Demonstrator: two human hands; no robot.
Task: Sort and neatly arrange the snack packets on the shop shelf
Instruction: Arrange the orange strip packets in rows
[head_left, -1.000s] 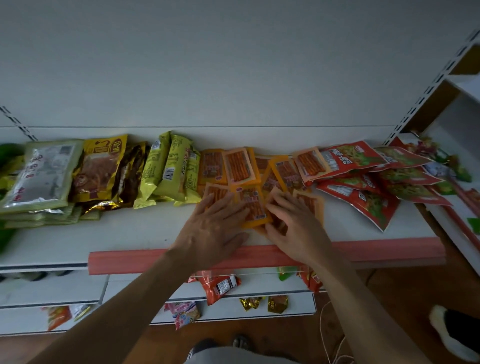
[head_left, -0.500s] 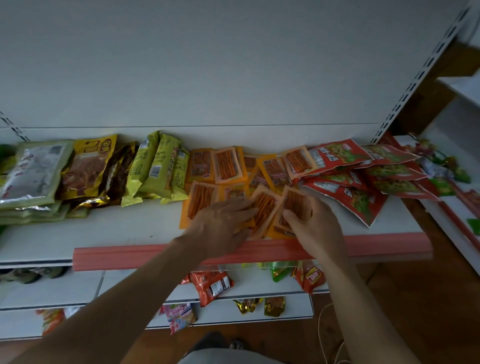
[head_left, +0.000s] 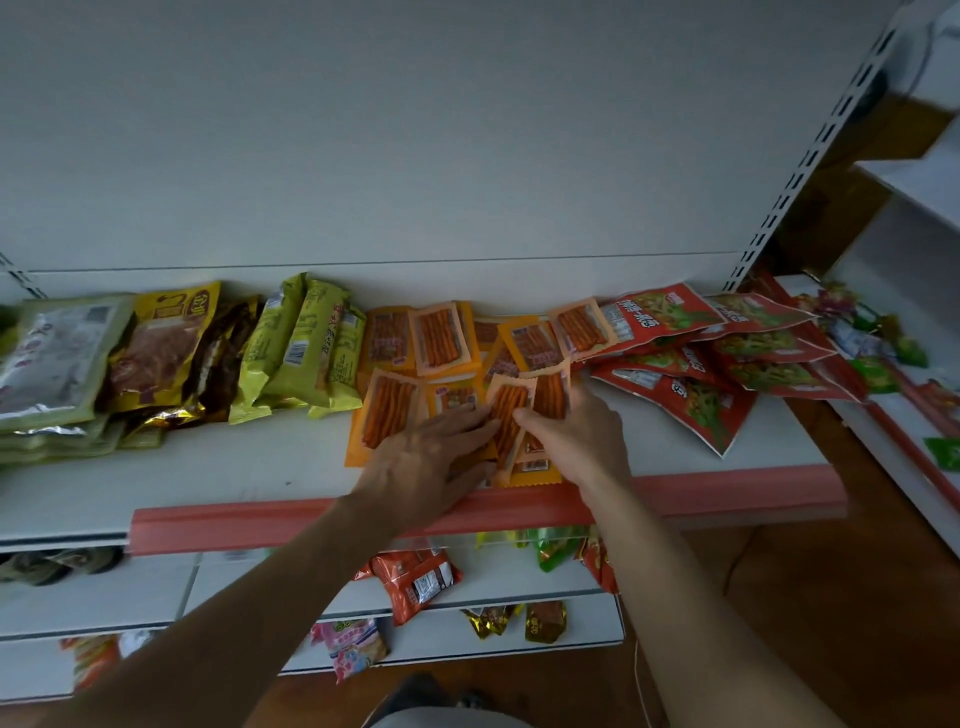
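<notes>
Left hand (head_left: 431, 460) flat, fingers straight, on orange packets (head_left: 387, 410) | right hand (head_left: 576, 436) pinches one packet (head_left: 549, 392) | white shelf (head_left: 234, 467) (red front edge)

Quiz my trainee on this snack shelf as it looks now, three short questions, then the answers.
1. True or false: the red packets lie left of the orange packets.
2. The left hand and the right hand both touch: A the yellow-green packets, B the orange packets, C the red packets.
3. Fill in: the yellow-green packets lie to the ____ of the orange packets.
Key: 1 false; 2 B; 3 left.
</notes>
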